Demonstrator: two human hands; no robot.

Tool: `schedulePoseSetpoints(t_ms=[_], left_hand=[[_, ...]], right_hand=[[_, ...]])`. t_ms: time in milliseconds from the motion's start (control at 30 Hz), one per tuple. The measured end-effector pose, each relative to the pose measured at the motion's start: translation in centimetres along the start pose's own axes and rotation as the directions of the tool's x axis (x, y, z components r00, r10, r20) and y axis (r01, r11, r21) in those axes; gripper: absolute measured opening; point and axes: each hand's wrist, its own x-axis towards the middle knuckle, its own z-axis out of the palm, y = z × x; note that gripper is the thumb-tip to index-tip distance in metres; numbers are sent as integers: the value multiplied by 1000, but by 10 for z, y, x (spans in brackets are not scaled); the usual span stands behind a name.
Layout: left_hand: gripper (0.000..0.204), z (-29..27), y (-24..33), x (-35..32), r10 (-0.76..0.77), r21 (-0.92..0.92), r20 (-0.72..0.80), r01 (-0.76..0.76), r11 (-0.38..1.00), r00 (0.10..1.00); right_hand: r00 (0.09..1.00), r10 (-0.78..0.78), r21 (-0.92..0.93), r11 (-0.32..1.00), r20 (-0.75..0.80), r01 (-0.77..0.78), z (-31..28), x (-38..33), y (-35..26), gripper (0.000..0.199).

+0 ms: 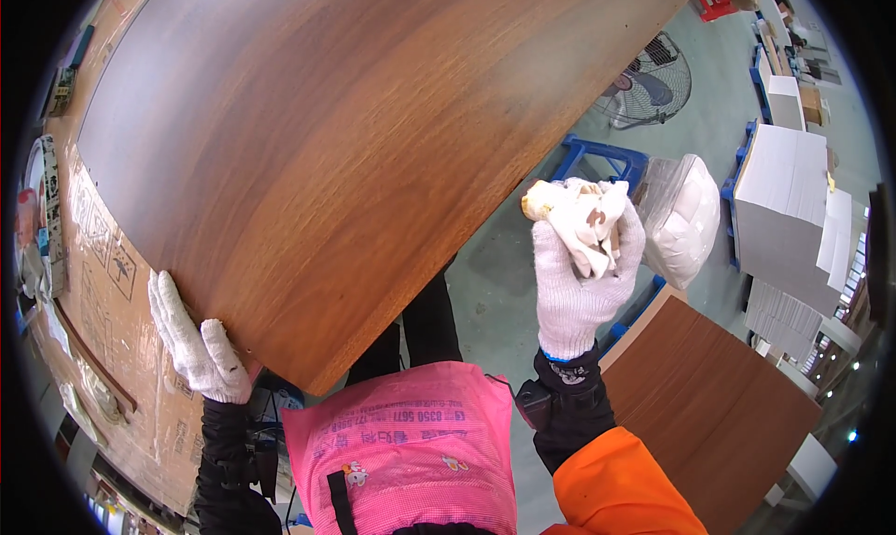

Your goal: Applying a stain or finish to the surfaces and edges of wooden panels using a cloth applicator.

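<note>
A large brown wood-grain board (373,143) lies tilted across the view, one corner pointing toward me. My left hand (194,344), in a white knit glove, rests with fingers stretched along the board's left end. Off the board's right edge, my right hand (583,283), gloved the same way, is closed around a crumpled white cloth (593,220) with brown stains. One bunched end of the cloth is stained yellow-brown and points toward the board's edge. Cloth and board look slightly apart.
Brown cardboard (112,283) lies under the board's left side. To the right are a plastic-wrapped white bundle (686,222), a blue stand (602,152), a floor fan (649,83), another wood-grain board (709,404) and stacked pale panels (779,199). A pink apron (401,451) covers my lap.
</note>
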Motion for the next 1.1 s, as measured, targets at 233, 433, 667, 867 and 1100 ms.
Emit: schedulePoseSetpoints(t_ms=[233, 433, 667, 867, 1100], left_hand=[[74, 0, 0, 0, 9, -11, -5, -9, 1000, 1000], [74, -1, 2, 0, 0, -24, -2, 0, 1000, 1000], [73, -1, 3, 1, 4, -21, 1, -4, 1000, 1000], [73, -1, 2, 1, 11, -15, -5, -11, 1000, 1000], [73, 1, 1, 0, 5, -23, -3, -5, 1000, 1000]], right_hand=[[999, -32, -54, 998, -13, 31, 1, 6, 6, 66], [991, -89, -81, 992, 103, 98, -1, -1, 6, 59], [995, -83, -81, 993, 55, 87, -3, -3, 7, 58], [992, 10, -21, 1000, 125, -7, -4, -8, 4, 59], [998, -62, -119, 991, 24, 64, -3, 5, 6, 68]])
